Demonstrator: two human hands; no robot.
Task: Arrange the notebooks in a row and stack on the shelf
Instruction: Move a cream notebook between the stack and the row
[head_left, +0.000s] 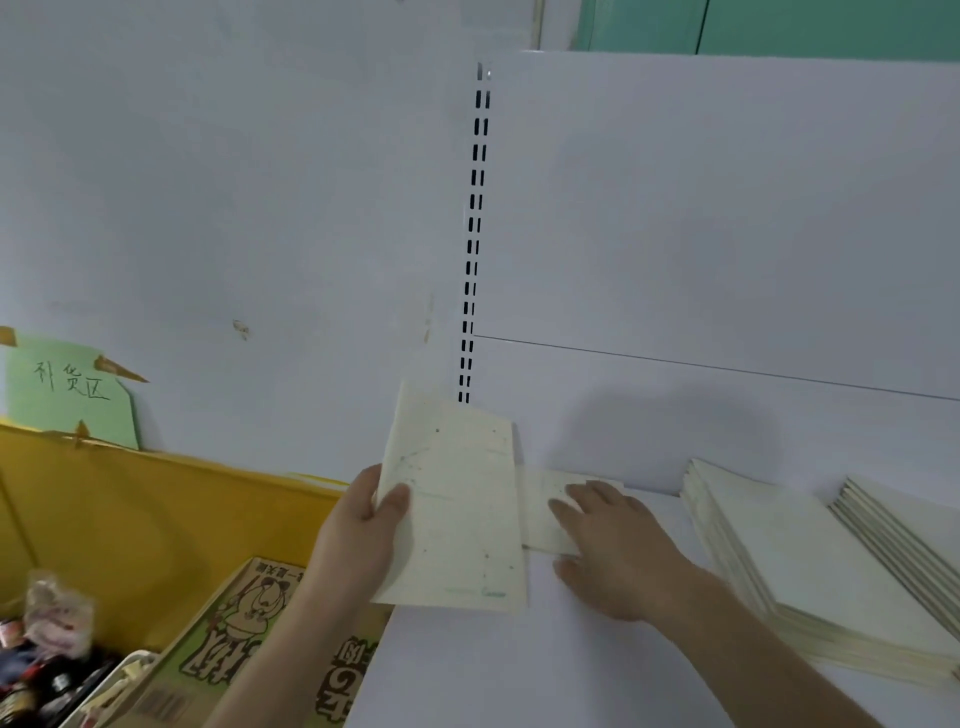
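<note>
Gripping a cream notebook (457, 514) upright in the left hand (363, 525); pressing the right hand (608, 545), fingers flat, on another notebook (545, 514) lying on the shelf (519, 665).

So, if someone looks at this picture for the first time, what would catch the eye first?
Probably the cream notebook in the middle, gripped at its left edge by the left hand, while the right hand rests flat on another notebook lying on the white shelf. After that, the stack of notebooks at the right and the yellow bin at the left.
</note>
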